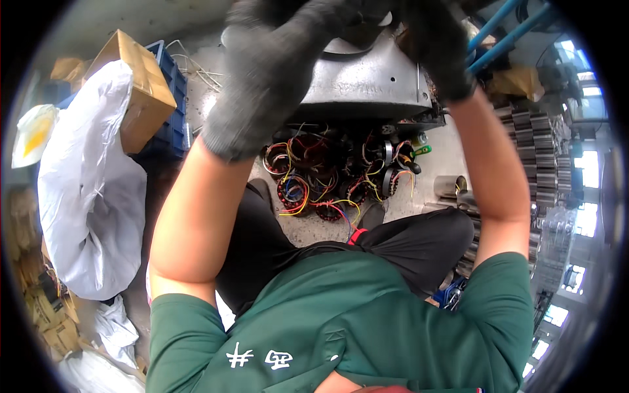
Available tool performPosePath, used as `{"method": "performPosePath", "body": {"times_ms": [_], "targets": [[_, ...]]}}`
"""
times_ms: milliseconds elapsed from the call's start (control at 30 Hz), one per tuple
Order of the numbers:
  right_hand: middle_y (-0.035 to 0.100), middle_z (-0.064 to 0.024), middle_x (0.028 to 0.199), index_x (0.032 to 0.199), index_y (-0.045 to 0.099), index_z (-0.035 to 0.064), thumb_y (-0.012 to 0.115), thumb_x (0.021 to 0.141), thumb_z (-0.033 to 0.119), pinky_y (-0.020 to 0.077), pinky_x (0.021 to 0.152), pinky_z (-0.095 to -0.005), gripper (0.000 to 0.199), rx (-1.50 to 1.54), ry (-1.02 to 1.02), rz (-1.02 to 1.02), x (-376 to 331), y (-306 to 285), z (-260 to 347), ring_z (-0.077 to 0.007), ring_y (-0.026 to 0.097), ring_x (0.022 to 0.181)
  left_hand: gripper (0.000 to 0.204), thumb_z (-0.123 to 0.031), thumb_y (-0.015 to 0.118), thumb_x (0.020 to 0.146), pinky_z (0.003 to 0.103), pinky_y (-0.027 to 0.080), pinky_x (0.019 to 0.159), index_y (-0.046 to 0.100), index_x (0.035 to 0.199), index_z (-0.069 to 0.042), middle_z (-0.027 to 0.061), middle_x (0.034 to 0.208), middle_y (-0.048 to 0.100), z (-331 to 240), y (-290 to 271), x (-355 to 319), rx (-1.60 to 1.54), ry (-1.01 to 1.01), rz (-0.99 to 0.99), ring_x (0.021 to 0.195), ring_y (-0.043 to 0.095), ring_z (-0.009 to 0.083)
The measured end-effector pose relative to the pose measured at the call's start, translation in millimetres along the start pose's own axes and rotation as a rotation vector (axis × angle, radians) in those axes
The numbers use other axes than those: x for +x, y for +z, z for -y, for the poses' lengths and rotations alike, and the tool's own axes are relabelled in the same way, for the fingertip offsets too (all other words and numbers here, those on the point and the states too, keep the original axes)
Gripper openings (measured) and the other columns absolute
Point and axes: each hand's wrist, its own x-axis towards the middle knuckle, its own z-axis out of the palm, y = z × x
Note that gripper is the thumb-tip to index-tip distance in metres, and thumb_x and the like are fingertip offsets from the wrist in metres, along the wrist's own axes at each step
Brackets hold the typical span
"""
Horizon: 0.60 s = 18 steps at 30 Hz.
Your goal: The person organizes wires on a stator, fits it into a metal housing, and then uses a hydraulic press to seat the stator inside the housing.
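Note:
Both my hands wear dark grey knit gloves and reach up to the top of the head view. My left hand is over the left side of a curved silver metal housing, its fingers smeared by motion and partly cut off. My right hand is by the housing's right side, its fingers lost in shadow and beyond the edge. What either hand holds, if anything, is hidden. Below the housing, several ring-shaped wound motor stators with red, yellow and blue lead wires sit on the floor between my legs.
At left are an open cardboard box, a blue plastic crate and a large white sack. Stacked shiny metal cylinders line the right. Blue bars slant across the upper right. A green object lies beside the stators.

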Motion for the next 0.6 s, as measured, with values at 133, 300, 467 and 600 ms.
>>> {"method": "performPosePath", "body": {"times_ms": [133, 300, 467, 600], "targets": [[0.072, -0.0172, 0.095, 0.108, 0.073, 0.0075, 0.07, 0.082, 0.011, 0.0586, 0.083, -0.0455, 0.027, 0.442, 0.107, 0.402, -159.9, 50.6, 53.7, -0.0384, 0.071, 0.089, 0.041, -0.028, 0.067, 0.101, 0.04, 0.056, 0.092, 0.061, 0.136, -0.007, 0.0166, 0.121, 0.07, -47.8, 3.3, -43.6, -0.117, 0.116, 0.05, 0.102, 0.071, 0.0293], [0.074, -0.0213, 0.103, 0.118, 0.072, 0.0071, 0.067, 0.086, 0.03, 0.0567, 0.09, -0.0503, 0.04, 0.193, 0.45, 1.041, -313.1, 134.7, 76.5, -0.0404, 0.071, 0.097, 0.044, -0.026, 0.068, 0.1, 0.04, 0.057, 0.092, 0.058, 0.138, -0.007, 0.0165, 0.125, 0.067, -81.0, 0.1, -88.7, -0.174, 0.142, 0.096, 0.105, 0.07, 0.0296], [0.072, -0.0231, 0.108, 0.123, 0.07, 0.0104, 0.073, 0.087, 0.04, 0.0544, 0.089, -0.0523, 0.047, 0.206, 0.228, 0.665, -287.5, 168.9, 111.9, -0.0421, 0.068, 0.101, 0.048, -0.024, 0.069, 0.098, 0.04, 0.057, 0.093, 0.055, 0.141, -0.008, 0.0163, 0.129, 0.064, -59.6, 2.1, -103.7, -0.207, 0.061, 0.107, 0.107, 0.069, 0.03], [0.067, -0.02, 0.129, 0.14, 0.062, 0.0108, 0.071, 0.091, 0.037, 0.0537, 0.097, -0.0494, 0.056, 0.121, 0.354, 0.782, -278.4, 221.1, 120.7, -0.0366, 0.066, 0.116, 0.051, -0.023, 0.07, 0.097, 0.04, 0.057, 0.093, 0.053, 0.143, -0.008, 0.0162, 0.132, 0.062, -35.9, -14.7, -107.7, -0.223, 0.026, 0.112, 0.109, 0.068, 0.0302]]}}
